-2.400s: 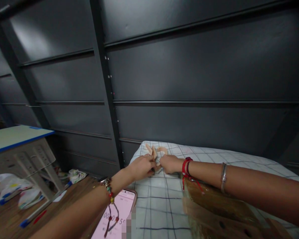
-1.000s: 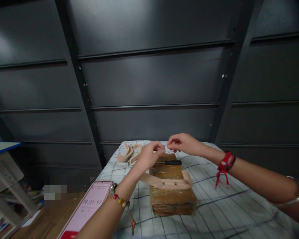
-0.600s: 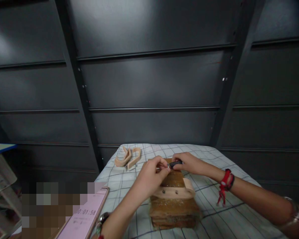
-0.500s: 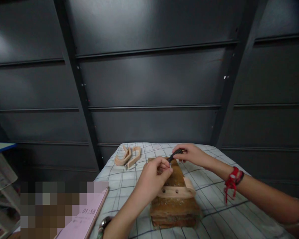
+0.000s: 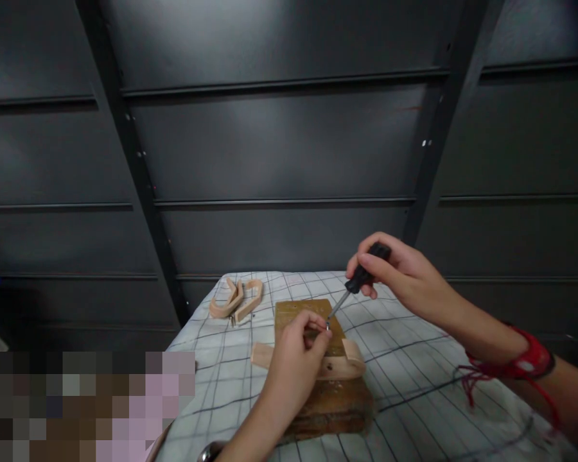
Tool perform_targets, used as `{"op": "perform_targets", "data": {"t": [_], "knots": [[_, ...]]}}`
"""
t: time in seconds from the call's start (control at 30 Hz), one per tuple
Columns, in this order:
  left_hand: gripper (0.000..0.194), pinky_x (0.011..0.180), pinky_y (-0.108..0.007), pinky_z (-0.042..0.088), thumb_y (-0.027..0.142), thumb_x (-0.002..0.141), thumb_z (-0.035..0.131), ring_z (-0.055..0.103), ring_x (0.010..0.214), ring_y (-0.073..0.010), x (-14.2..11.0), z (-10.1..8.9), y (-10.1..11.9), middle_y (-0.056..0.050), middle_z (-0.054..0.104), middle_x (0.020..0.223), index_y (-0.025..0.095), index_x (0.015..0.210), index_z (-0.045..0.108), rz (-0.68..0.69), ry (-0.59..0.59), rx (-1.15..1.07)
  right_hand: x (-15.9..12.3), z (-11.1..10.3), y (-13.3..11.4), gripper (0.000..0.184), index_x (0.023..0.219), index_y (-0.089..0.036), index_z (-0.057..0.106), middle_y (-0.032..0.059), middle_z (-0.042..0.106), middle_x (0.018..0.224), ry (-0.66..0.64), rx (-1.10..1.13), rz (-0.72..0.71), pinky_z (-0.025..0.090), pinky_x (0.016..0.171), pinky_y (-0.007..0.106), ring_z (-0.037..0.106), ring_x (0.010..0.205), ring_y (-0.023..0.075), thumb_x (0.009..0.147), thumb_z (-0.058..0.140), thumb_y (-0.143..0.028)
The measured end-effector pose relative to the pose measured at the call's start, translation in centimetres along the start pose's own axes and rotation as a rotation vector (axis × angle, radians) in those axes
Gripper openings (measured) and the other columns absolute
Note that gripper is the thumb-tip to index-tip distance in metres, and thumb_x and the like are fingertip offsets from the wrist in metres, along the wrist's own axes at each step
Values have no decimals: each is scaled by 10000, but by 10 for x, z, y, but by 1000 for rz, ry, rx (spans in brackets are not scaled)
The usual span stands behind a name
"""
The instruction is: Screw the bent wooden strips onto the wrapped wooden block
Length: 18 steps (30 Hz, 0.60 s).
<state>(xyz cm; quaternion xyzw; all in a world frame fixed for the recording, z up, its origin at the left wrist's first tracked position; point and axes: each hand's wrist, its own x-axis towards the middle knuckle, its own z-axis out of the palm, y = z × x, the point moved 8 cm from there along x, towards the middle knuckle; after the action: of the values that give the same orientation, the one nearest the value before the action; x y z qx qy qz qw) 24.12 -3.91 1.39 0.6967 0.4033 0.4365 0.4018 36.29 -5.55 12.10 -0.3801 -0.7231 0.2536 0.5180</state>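
Observation:
My right hand [image 5: 390,260] is wrapped round the black handle of a screwdriver [image 5: 363,274], whose metal shaft slants down to the left. Its tip meets a small shiny screw [image 5: 328,326] pinched between the thumb and forefinger of my left hand [image 5: 303,346]. Below the fingertips stands a brown wooden block [image 5: 334,407] with a worn front edge. A pale bent wooden piece [image 5: 347,367] with dark holes lies across the block, its right end curled up. My left hand hides the middle of this piece.
Pale bent wooden pieces [image 5: 245,301] lie at the table's far left, with small metal bits beside them. A checked cloth [image 5: 414,385] covers the table. Dark metal panels [image 5: 279,141] rise behind it. At the lower left, a patch is blurred out.
My right hand has drawn back up and to the right with the screwdriver, exposing its shaft. My left hand keeps its pinch on the screw. The whole view has shifted slightly.

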Motion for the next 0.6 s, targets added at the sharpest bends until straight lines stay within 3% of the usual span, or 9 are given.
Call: {"op": "perform_targets", "data": {"t": [0.13, 0.37, 0.6], "knots": [[67, 653, -249, 426, 99, 717, 501, 521, 717, -133, -2, 2, -1, -15, 546, 745, 161, 704, 481, -3, 11, 9, -4, 12, -2, 168, 751, -214, 420, -10, 583, 663, -48, -66, -23, 411, 404, 207, 487, 433, 71, 786, 478, -368], [61, 659, -244, 436, 118, 736, 480, 527, 723, -132, -6, 3, 2, -10, 550, 748, 173, 710, 470, 32, -3, 68, -4, 13, -11, 145, 752, -215, 436, -2, 576, 660, -62, -214, -64, 403, 416, 216, 490, 454, 87, 794, 460, -351], [53, 624, -236, 419, 127, 736, 489, 531, 676, -129, -12, 5, -4, 0, 562, 722, 172, 713, 505, 23, -22, 51, -5, 26, -13, 120, 759, -218, 457, -15, 588, 648, -172, -355, -84, 385, 455, 224, 516, 472, 100, 788, 458, -335]]}}
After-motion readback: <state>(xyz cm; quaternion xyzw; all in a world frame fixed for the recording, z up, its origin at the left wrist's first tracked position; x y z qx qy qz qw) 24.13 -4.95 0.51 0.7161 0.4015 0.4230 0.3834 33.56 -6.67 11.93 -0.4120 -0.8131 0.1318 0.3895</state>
